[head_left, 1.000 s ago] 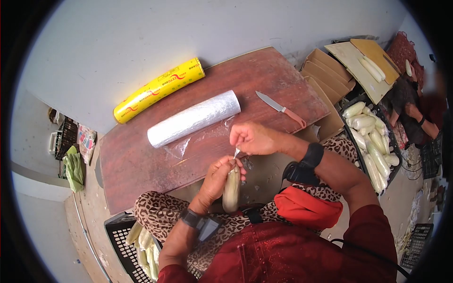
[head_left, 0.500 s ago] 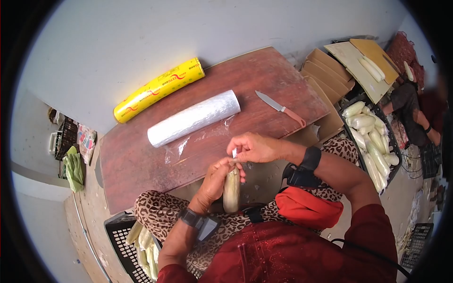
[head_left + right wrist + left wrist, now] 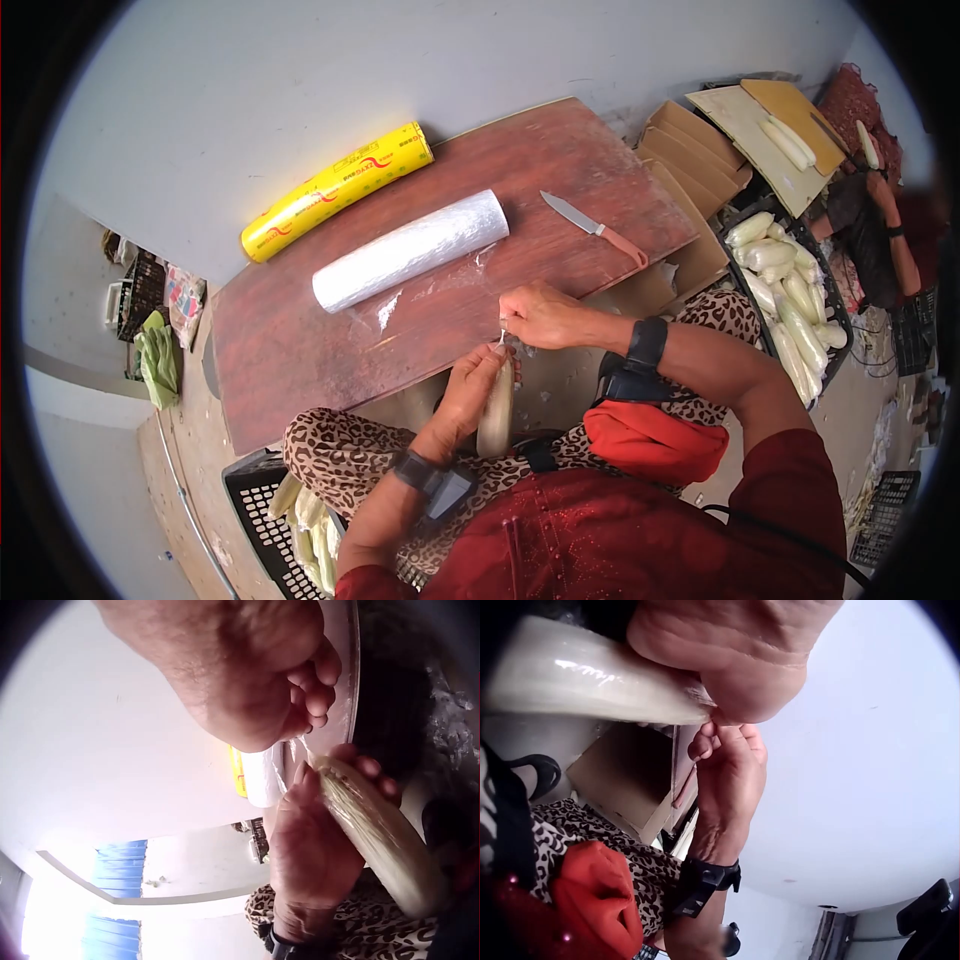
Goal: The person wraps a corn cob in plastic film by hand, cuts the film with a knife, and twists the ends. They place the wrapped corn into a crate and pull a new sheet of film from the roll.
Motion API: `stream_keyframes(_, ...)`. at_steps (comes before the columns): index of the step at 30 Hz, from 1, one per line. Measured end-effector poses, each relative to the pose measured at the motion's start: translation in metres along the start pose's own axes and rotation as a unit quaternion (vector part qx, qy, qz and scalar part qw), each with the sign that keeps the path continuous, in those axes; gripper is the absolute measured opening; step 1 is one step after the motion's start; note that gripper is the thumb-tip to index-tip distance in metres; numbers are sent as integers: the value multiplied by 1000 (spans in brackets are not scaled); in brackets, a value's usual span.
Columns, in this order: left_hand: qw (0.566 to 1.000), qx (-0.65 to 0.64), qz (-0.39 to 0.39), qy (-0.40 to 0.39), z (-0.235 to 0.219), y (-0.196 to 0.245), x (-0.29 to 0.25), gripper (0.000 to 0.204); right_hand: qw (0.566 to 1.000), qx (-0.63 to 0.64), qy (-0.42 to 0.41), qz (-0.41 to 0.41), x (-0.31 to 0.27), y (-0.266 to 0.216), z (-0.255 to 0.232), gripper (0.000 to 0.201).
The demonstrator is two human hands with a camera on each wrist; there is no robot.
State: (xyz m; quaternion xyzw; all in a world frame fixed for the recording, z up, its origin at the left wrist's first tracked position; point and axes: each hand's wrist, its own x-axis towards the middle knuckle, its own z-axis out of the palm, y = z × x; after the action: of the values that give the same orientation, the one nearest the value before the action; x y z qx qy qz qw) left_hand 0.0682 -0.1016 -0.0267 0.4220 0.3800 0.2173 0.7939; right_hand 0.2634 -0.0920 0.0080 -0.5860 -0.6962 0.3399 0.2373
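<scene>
An ear of corn [image 3: 497, 420], pale in its husk and wrapped in shiny clear film, hangs upright over the lap at the table's front edge. My left hand [image 3: 468, 393] grips it round its upper end, fingers behind and thumb at the top. Above that, my right hand [image 3: 548, 315] pinches the twisted tail of film [image 3: 304, 745], which stretches thin and taut between both hands. In the right wrist view the corn's lower end [image 3: 409, 881] slants down away from the left palm. The left wrist view shows the smooth wrapped side [image 3: 592, 679].
On the red-brown table [image 3: 290, 370] lie a white roll of film [image 3: 410, 250], a yellow packaged roll [image 3: 340, 190] and a knife [image 3: 590, 225]. Black crates of wrapped corn stand right [image 3: 795, 300] and lower left [image 3: 245, 505]. Another person's arm [image 3: 900, 250] shows at far right.
My right hand dipped to the left hand's fingertips, then drew slightly away, pulling the film tail taut. My left hand shifted a little right with the corn. The other person's arm moved up.
</scene>
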Motion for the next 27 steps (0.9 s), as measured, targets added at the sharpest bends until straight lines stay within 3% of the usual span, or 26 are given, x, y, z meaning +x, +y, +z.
stream_keyframes(5,996,21,21,83,6,-25,1,20,993,-85,-57,56,3,-9,4,18)
stream_keyframes(12,987,27,4,159,5,-33,8,20,984,-144,-91,61,11,-12,11,19)
stream_keyframes(20,989,-33,4,141,-6,-44,21,20,990,-138,-11,-39,17,5,28,18)
stream_keyframes(24,991,-10,3,133,-8,-44,21,25,987,-149,-19,-50,20,1,25,17)
stream_keyframes(27,986,-85,1,143,-2,-36,20,28,987,-146,-16,-60,22,1,25,17)
